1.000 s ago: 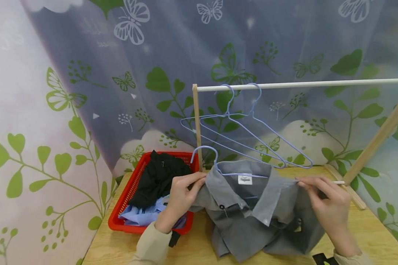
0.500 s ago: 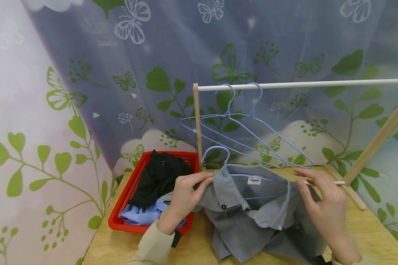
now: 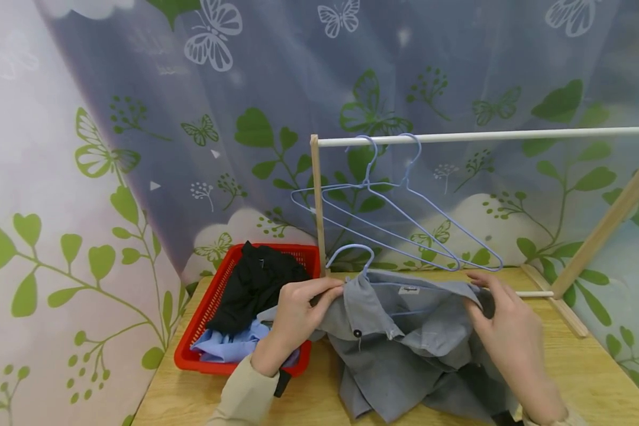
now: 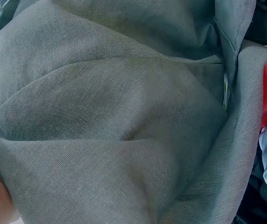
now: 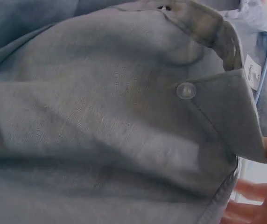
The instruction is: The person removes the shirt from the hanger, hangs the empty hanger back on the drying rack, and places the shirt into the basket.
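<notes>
A grey collared shirt (image 3: 373, 361) hangs over a blue wire hanger (image 3: 352, 247), whose hook sticks up out of the neck opening. With thumb and fingers my left hand (image 3: 303, 313) pinches the shirt's shoulder beside the collar. My right hand (image 3: 511, 331) pinches the other side of the collar, thumb in front and fingers behind. In the right wrist view a clear button (image 5: 186, 90) sits on the collar, and the white label (image 5: 252, 72) and part of the hanger show inside the neck. Grey cloth fills most of the left wrist view.
A red basket (image 3: 183, 355) with black and light blue clothes stands on the wooden table (image 3: 591, 367) at the left. Behind the shirt, two blue hangers (image 3: 367, 180) hang from the white rail (image 3: 484, 136) of a wooden rack. A patterned curtain (image 3: 277, 53) covers the back.
My right hand comes off the shoulder, moves left and takes the collar. The shirt and its hanger shift right, then the hook dips slightly. My left hand keeps its pinch.
</notes>
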`<state>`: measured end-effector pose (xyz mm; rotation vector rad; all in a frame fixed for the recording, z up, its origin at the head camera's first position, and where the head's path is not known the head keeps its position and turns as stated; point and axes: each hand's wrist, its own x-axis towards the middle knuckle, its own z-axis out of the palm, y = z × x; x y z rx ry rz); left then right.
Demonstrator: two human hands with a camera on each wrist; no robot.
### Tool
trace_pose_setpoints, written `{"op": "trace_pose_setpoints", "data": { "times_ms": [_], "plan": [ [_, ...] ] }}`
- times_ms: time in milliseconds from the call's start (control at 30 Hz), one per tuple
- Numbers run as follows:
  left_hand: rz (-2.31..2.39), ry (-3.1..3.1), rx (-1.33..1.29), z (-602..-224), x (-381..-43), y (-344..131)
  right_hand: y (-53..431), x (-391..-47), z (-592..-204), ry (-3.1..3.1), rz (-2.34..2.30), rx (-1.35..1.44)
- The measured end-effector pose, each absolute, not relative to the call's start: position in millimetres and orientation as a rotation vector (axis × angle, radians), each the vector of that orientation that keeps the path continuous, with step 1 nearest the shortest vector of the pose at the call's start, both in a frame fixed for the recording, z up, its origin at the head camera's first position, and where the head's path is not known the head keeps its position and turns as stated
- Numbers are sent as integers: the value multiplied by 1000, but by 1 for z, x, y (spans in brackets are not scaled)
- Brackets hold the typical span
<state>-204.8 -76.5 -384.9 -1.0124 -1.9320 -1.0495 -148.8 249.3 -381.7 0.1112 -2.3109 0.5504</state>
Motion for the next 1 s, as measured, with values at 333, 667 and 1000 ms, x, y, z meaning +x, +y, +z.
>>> {"op": "trace_pose_setpoints", "data": {
  "times_ms": [333, 667, 1000],
  "plan": [
    [-1105, -1916, -1022, -383, -205, -78, 264, -155, -381, -2605, 571, -123],
    [-1149, -1918, -1005, -387, -209, -84, 279, -160, -386, -2488, 787, -71],
    [-1270, -1912, -951, -389, -210, -90, 301, -171, -400, -2094, 2097, 215]
  ]
}}
